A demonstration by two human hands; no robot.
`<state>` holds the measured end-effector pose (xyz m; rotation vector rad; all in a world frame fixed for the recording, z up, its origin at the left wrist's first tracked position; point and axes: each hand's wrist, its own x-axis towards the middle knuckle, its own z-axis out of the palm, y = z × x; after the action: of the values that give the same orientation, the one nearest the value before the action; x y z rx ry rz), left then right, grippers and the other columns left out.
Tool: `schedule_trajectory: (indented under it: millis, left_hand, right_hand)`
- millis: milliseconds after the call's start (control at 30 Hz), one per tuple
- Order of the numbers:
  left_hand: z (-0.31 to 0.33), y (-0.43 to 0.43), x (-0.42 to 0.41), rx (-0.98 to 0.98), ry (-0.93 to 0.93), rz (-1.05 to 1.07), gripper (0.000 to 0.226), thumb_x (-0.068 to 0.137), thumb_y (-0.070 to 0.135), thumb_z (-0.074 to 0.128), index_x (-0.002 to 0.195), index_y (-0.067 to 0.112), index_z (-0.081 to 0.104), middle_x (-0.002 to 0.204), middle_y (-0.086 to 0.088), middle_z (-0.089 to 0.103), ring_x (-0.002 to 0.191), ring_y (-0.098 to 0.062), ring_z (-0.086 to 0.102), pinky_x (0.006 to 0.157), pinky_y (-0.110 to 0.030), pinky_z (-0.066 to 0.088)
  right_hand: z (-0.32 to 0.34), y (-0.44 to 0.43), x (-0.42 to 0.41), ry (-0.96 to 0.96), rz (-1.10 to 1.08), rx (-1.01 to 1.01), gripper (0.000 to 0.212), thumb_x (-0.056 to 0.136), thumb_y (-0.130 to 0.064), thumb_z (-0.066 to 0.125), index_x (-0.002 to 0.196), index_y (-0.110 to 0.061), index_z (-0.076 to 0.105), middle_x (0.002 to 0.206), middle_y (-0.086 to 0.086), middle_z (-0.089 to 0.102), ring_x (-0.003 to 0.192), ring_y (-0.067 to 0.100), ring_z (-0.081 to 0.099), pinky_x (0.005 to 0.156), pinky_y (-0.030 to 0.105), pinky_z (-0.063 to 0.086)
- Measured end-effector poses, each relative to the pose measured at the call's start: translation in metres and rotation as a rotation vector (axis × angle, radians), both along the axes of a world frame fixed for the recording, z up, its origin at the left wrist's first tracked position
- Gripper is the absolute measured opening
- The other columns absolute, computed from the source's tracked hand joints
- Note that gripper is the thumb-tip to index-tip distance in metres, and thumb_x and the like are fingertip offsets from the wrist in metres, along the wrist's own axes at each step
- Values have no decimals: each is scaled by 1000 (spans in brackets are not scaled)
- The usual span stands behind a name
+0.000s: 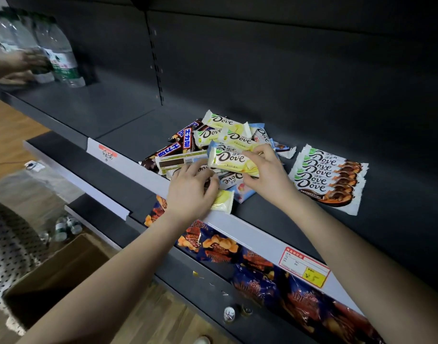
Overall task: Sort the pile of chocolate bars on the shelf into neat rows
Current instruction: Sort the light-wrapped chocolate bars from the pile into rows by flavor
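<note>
A loose pile of chocolate bars (213,142) lies on the dark shelf (275,212): pale yellow Dove bars, light blue Dove bars and dark Snickers bars (174,147). My right hand (265,172) pinches a yellow Dove bar (231,160) on top of the pile. My left hand (192,192) is curled over bars at the pile's front, fingers on a yellow bar (223,199) near the shelf edge. To the right, several white and brown Dove bars (329,175) lie overlapped in a neat row.
Another person's hand (17,68) reaches to water bottles (56,50) at the shelf's far left. Blue snack bags (262,269) fill the shelf below. A cardboard box (51,276) stands on the wooden floor. Price tags (304,269) hang on the shelf edge.
</note>
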<state>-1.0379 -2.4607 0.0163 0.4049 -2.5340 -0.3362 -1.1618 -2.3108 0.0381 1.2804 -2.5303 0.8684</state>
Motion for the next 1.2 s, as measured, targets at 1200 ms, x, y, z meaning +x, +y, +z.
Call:
schedule_trajectory:
  millis: [1200]
  left_hand:
    - [-9, -27, 18, -120, -93, 53, 61, 85, 63, 28, 114, 17, 58, 111, -2, 59, 102, -24, 49, 87, -36, 39]
  right_hand:
    - [-10, -27, 36, 9, 292, 238, 46, 86, -43, 57, 127, -24, 53, 123, -2, 49, 116, 18, 44, 97, 40, 41]
